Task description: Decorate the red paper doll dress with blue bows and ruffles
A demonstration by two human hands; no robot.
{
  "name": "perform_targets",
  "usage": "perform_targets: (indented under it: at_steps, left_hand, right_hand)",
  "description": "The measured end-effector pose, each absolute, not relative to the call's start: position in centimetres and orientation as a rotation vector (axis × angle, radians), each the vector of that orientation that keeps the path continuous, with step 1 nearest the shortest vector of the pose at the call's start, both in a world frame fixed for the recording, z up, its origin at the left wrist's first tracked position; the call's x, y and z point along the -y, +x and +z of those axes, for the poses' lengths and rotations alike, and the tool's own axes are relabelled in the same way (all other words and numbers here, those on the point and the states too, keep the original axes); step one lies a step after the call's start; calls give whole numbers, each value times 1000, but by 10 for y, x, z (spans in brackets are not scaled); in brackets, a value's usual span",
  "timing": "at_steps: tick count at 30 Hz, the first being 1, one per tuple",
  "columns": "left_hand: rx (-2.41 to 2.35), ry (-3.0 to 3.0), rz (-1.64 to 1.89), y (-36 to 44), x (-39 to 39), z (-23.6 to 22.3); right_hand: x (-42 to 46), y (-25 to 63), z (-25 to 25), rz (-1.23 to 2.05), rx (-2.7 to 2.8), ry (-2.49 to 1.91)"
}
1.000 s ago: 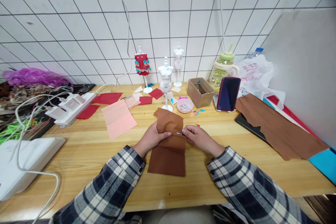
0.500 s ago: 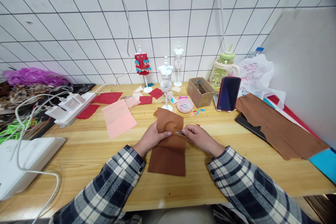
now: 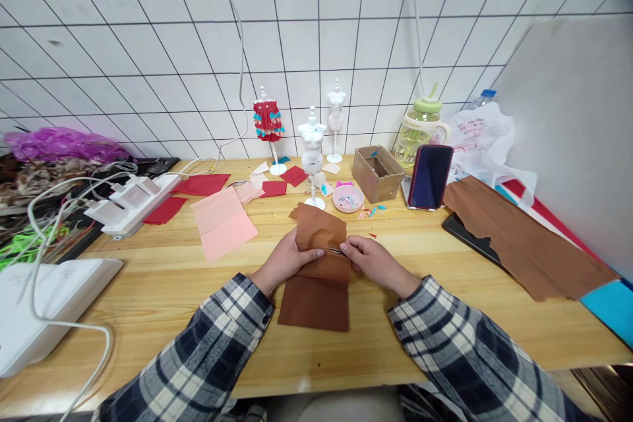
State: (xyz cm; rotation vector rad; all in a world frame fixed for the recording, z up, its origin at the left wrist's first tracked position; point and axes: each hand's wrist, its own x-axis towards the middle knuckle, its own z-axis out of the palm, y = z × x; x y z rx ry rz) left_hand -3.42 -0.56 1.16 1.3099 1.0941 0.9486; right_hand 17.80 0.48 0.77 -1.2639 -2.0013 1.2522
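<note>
A folded brown sheet (image 3: 314,303), thin like a paper napkin or cloth, lies in front of me with its upper part raised and bent. My left hand (image 3: 289,257) grips its left side, thumb pressed flat on top. My right hand (image 3: 368,257) pinches a thin silvery metal tool (image 3: 333,250) at the sheet's right edge. The tool's narrow end points left across the sheet, close to my left thumb. Its kind is too small to tell, as my right fingers hide the rear part. Just beyond the sheet stands a bare white mini dress form (image 3: 312,145).
A second bare form (image 3: 335,115) and one in a red ruffled dress (image 3: 268,120) stand behind. A pink dish (image 3: 348,199), cardboard box (image 3: 378,175) and phone (image 3: 431,177) are to the right. Left are a pink sheet (image 3: 223,224) and power strip (image 3: 133,201). More brown material (image 3: 529,237) lies right.
My right hand has shifted slightly left, and less of the metal tool shows clear of its fingers. My left hand and the brown sheet look nearly unchanged.
</note>
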Motion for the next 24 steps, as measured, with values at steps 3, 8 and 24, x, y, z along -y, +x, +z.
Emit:
perform_targets:
  at_steps: [3,8,24]
  left_hand:
    - [-1094,1322,948,-34,6,11]
    - [-1098,1337,949,-33,6,14]
    - [-1076,1288,960,-32,6,13]
  right_hand:
    - [-4,177,7,1219,2006,-1279]
    - [-4,177,4,1221,2002,-1278]
    - [-3,177,6,1169,2034,-1294]
